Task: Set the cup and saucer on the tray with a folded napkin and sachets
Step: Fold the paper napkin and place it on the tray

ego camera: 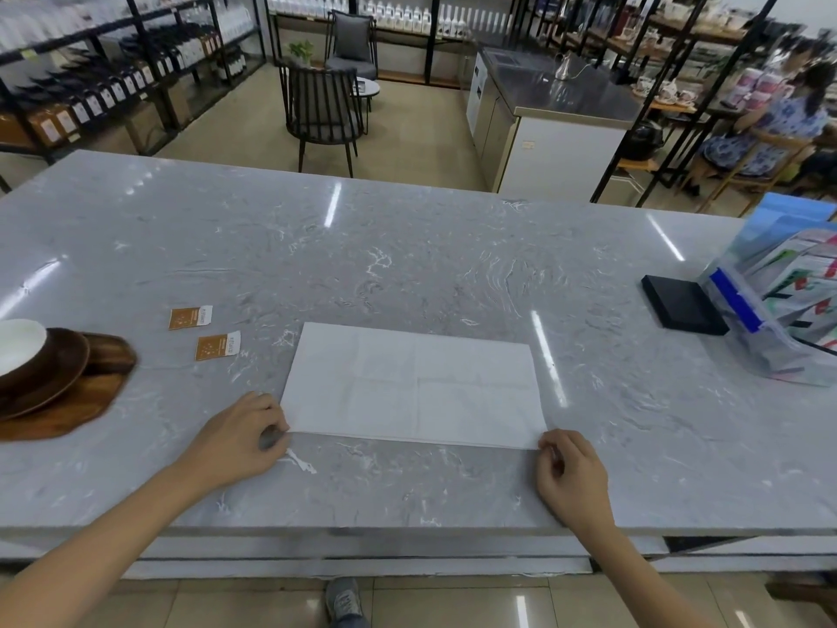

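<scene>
So you're basically at the napkin-folding stage here, and most of the job looks like it's ahead of you. The napkin (413, 386) lies flat on the counter (407, 247) right in front of you, folded once into a long rectangle by the look of the doubled near edge, and it'll probably want another fold or two. Your left hand (240, 439) pinches the near left corner and your right hand (571, 473) pinches the near right corner, fingers curled in on the paper at both ends. The two orange sachets (217, 347) sit loose on the counter, just left of the napkin and apart from it, so they haven't gone anywhere yet. Far left you've got the wooden tray (90, 401) with the dark saucer (50, 369) on it and the white cup (18, 344) on top, cut off by the frame edge, so that part seems sorted already. Surface is glossy grey marble with ceiling lights glaring off it. On the right there's a black box (683, 306) and a clear bag (779, 310) of packets. Beyond, it's a shop: shelves of bottles, a couple of dark chairs, a steel counter, and someone seated far right.
</scene>
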A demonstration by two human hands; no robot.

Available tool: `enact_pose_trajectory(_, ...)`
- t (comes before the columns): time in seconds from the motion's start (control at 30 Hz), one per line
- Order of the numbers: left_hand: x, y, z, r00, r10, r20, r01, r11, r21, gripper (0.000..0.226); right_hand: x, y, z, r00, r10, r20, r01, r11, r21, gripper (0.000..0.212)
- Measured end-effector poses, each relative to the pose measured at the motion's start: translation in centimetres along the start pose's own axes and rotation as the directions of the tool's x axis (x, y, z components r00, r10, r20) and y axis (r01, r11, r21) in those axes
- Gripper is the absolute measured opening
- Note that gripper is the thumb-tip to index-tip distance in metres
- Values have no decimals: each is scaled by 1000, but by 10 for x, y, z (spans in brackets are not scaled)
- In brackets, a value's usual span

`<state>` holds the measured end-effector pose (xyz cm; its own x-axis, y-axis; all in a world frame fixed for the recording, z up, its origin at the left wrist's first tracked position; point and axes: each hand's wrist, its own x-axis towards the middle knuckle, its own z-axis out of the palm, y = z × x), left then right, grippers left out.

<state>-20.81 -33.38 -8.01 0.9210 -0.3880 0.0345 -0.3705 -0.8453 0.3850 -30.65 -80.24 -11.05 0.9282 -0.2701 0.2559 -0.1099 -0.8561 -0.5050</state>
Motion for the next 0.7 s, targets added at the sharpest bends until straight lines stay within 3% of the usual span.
enact_pose_trajectory(0.13, 22, 2, -10, 996, 60, 65, -64, 996, 69, 19, 16, -15, 5, 998, 64, -21, -64, 998, -13, 4)
enact_pose_trajectory(0.27, 65, 22, -6, 997, 71, -7, -71, 997, -18, 26, 50, -65, 26, 998, -60, 2, 60, 998, -22, 14)
enact_pose_trajectory(0.33, 94, 36, 5, 998, 62, -2, -62, 998, -23, 36, 73, -97, 45, 984, -153, 86, 158, 986, -52, 28)
enact_pose_trajectory(0.43, 137, 55, 24, 992, 51, 113, -53, 999, 10, 60, 104, -142, 80, 919, -239, 315, 274, 959, -72, 50)
enact_pose_trajectory(0.53, 170, 63, 36, 985, 75, 157, -87, 994, 71, 71, 127, -169, 112, 848, -298, 439, 365, 928, -76, 56)
enact_pose_trajectory(0.63, 183, 57, 48, 972, 75, 222, -95, 992, 80, 69, 137, -179, 139, 804, -276, 526, 355, 933, -53, 61)
enact_pose_trajectory(0.7, 179, 54, 58, 967, 77, 242, -95, 993, 65, 65, 132, -177, 149, 815, -239, 528, 316, 947, -60, 61)
